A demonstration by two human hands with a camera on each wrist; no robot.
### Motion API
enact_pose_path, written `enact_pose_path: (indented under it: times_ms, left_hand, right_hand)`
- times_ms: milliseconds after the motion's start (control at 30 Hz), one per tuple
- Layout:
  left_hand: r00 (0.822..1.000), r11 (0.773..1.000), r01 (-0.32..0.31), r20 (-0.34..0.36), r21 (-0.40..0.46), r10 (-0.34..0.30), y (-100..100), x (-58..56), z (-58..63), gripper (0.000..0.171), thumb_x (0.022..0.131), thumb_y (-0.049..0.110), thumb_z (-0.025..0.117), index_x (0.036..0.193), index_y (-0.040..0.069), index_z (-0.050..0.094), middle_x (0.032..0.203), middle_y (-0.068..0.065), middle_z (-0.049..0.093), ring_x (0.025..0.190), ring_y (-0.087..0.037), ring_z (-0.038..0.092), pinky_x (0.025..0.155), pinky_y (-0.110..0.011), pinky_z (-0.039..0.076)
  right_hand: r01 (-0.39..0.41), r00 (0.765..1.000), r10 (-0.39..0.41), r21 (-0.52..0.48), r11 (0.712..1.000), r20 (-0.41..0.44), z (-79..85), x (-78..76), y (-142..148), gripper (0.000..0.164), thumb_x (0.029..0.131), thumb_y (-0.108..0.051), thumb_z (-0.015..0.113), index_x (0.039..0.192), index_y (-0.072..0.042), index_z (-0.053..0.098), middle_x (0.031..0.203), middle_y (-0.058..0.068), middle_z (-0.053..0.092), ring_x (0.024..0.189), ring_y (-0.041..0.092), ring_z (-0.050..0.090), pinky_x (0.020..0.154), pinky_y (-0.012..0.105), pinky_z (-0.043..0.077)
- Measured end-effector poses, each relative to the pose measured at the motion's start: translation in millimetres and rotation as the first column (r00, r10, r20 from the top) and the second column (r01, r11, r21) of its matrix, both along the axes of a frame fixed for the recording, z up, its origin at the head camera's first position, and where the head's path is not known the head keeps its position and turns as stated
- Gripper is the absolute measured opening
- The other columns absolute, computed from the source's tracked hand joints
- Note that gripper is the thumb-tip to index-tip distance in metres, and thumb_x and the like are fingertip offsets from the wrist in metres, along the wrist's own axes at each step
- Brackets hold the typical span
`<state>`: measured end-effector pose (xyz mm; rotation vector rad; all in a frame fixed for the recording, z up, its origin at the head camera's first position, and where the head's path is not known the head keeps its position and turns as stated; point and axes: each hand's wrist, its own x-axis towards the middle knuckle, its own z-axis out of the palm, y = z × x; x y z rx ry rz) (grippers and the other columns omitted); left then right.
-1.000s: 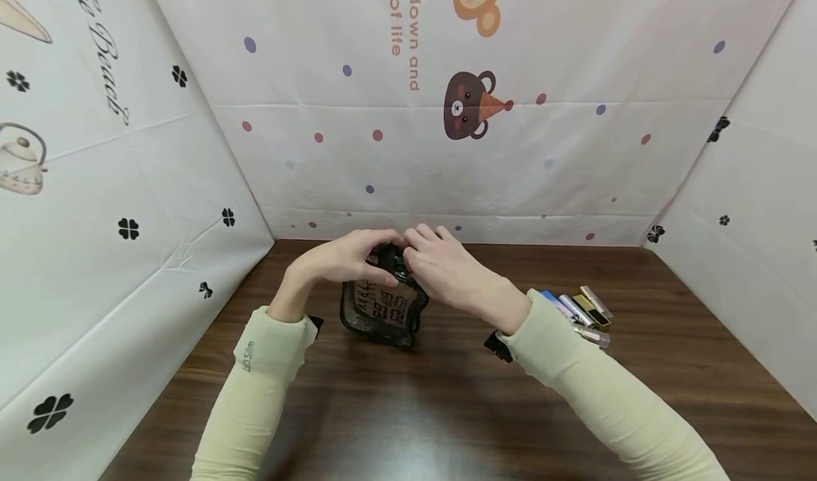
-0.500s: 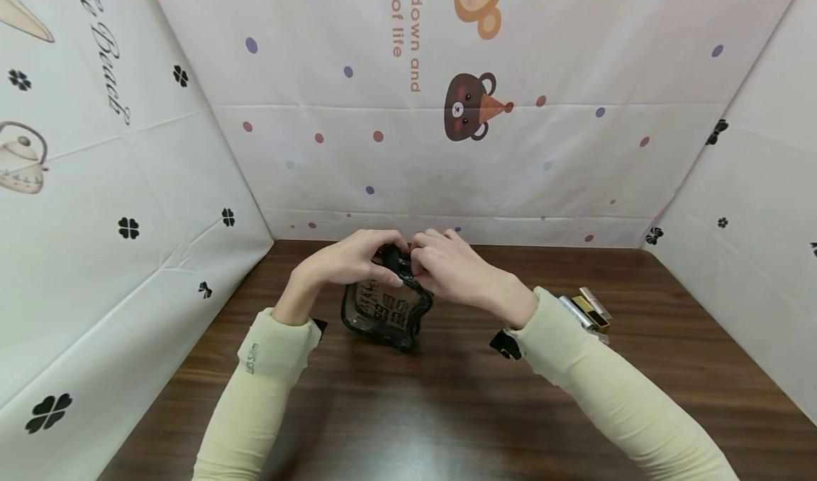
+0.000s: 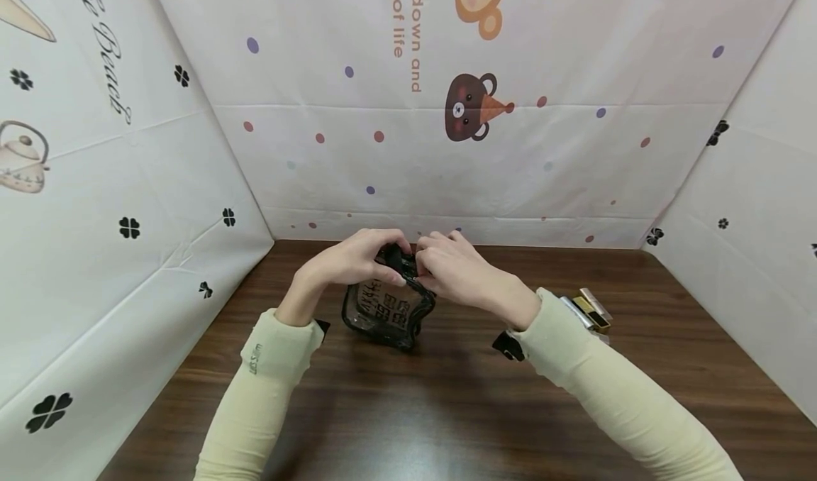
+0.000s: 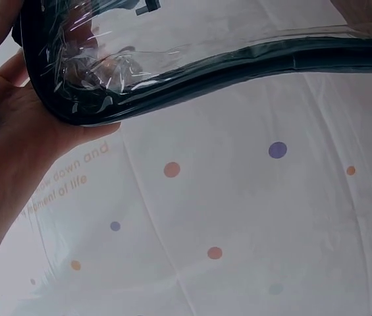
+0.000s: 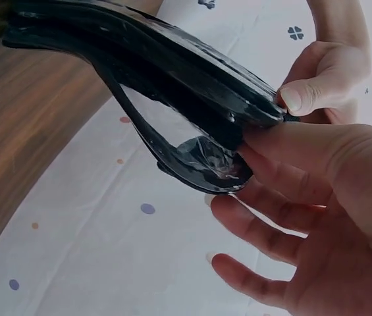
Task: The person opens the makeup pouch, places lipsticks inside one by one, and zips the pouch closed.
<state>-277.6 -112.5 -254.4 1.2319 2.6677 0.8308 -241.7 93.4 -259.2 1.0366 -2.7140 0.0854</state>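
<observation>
"At a dark wooden table (image 3: pixel 396 424), what's under way?"

"Apparently rim work on a clear, black-edged pouch (image 3: pixel 391 305) between both hands: the left hand (image 3: pixel 351 257) grips its top, the right hand (image 3: pixel 458 272) pinches one corner, outer fingers loose."

"Next move?"

"Likely calls for a steady left hold while the right works the edge."

Pouch (image 3: pixel 381 312): over far middle of worktop (image 3: pixel 408 413), left hand (image 3: pixel 351 257) at its upper left, right hand (image 3: pixel 461 272) at its upper right; small items (image 3: pixel 592 313): grouped on worktop, well right of pouch, just beyond right sleeve (image 3: pixel 568 350); back sheet (image 3: pixel 357 162): behind worktop; left sheet (image 3: pixel 172 275) and right sheet (image 3: pixel 747 275): flanking it
</observation>
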Motion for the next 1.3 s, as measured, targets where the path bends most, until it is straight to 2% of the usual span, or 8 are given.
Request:
enact_pose_path:
  times_ms: [200, 400, 500, 633, 800, 967, 1100, 1300]
  left_hand:
    - [1.0, 1.0, -0.009, -0.013, 0.006, 0.009, -3, -1.0, -0.1, 0.038, 0.082, 0.025, 0.078, 0.114, 0.016, 0.059, 0.107, -0.001, 0.063, 0.086, -0.015, 0.056, 0.075, -0.03, 0.047]
    - [0.999, 1.0, 0.022, -0.043, -0.005, -0.023, -6, -2.4, -1.3, 0.035, 0.084, 0.026, 0.076, 0.114, 0.017, 0.061, 0.109, 0.002, 0.065, 0.089, -0.014, 0.055, 0.078, -0.031, 0.044]
    - [0.998, 1.0, 0.029, -0.053, -0.012, -0.029, -6, -3.4, -2.0, 0.029, 0.085, 0.025, 0.074, 0.11, 0.018, 0.061, 0.106, 0.002, 0.065, 0.085, -0.014, 0.053, 0.075, -0.03, 0.042]
    - [0.996, 0.999, 0.043, -0.078, -0.022, -0.044, -5, -4.7, -1.1, 0.023, 0.087, 0.023, 0.072, 0.106, 0.015, 0.06, 0.101, 0.001, 0.064, 0.077, -0.015, 0.049, 0.071, -0.03, 0.04]
    - [0.992, 0.999, 0.032, -0.125, -0.028, -0.035, -6, -5.5, 0.1, 0.02, 0.088, 0.019, 0.072, 0.102, 0.012, 0.06, 0.098, 0.0, 0.065, 0.073, -0.015, 0.048, 0.07, -0.03, 0.041]
    - [0.991, 0.999, 0.027, -0.13, -0.04, -0.032, -5, -5.0, 1.2, 0.02, 0.088, 0.019, 0.071, 0.102, 0.009, 0.061, 0.093, -0.002, 0.064, 0.069, -0.015, 0.047, 0.069, -0.029, 0.041]
    - [0.993, 0.999, 0.019, -0.119, -0.036, -0.023, -5, -4.7, 1.4, 0.018, 0.089, 0.019, 0.07, 0.102, 0.01, 0.061, 0.087, -0.001, 0.062, 0.067, -0.015, 0.046, 0.067, -0.028, 0.04]
    - [0.992, 1.0, -0.005, -0.126, -0.021, 0.003, -7, -5.8, 1.6, 0.015, 0.089, 0.017, 0.071, 0.098, 0.012, 0.06, 0.085, -0.001, 0.061, 0.068, -0.015, 0.047, 0.067, -0.03, 0.041]
  right_hand:
    - [-0.077, 0.997, 0.074, -0.087, 0.993, -0.037, -6.7, -5.4, 4, 0.011, 0.091, -0.014, 0.067, 0.08, -0.016, 0.067, 0.107, 0.001, 0.062, 0.098, 0.019, 0.054, 0.082, 0.037, 0.038]
    - [-0.171, 0.983, 0.183, -0.22, 0.96, 0.034, -11.0, -13.2, 8, 0.01, 0.095, -0.009, 0.059, 0.085, -0.011, 0.063, 0.107, 0.005, 0.058, 0.083, 0.015, 0.054, 0.074, 0.03, 0.045]
    - [-0.161, 0.986, 0.167, -0.167, 0.973, 0.021, -10.6, -12.7, 7, 0.01, 0.097, -0.012, 0.056, 0.089, -0.011, 0.061, 0.104, 0.004, 0.055, 0.081, 0.014, 0.05, 0.071, 0.029, 0.043]
    - [-0.112, 0.989, 0.111, 0.002, 0.994, -0.097, -9.1, -9.3, 5, 0.011, 0.099, -0.015, 0.054, 0.09, -0.012, 0.059, 0.101, 0.002, 0.051, 0.084, 0.017, 0.045, 0.07, 0.03, 0.036]
    - [-0.032, 0.965, 0.07, 0.151, 0.988, -0.252, -9.6, -6.5, 4, 0.01, 0.097, -0.012, 0.057, 0.087, -0.01, 0.059, 0.1, 0.004, 0.05, 0.082, 0.02, 0.042, 0.07, 0.031, 0.033]
    - [0.0, 0.949, 0.054, 0.173, 0.985, -0.31, -10.6, -6.1, 10, 0.002, 0.092, -0.007, 0.062, 0.09, -0.008, 0.062, 0.103, 0.006, 0.052, 0.086, 0.022, 0.046, 0.069, 0.032, 0.034]
    - [0.003, 0.942, 0.053, 0.168, 0.986, -0.332, -11.4, -6.8, 14, 0.005, 0.09, -0.004, 0.063, 0.09, -0.009, 0.062, 0.105, 0.007, 0.054, 0.089, 0.023, 0.05, 0.071, 0.034, 0.039]
    - [0.035, 0.952, 0.02, 0.171, 0.985, -0.307, -14.3, -9.1, 22, 0.007, 0.092, -0.002, 0.06, 0.091, -0.009, 0.062, 0.097, 0.006, 0.052, 0.084, 0.022, 0.049, 0.073, 0.034, 0.04]
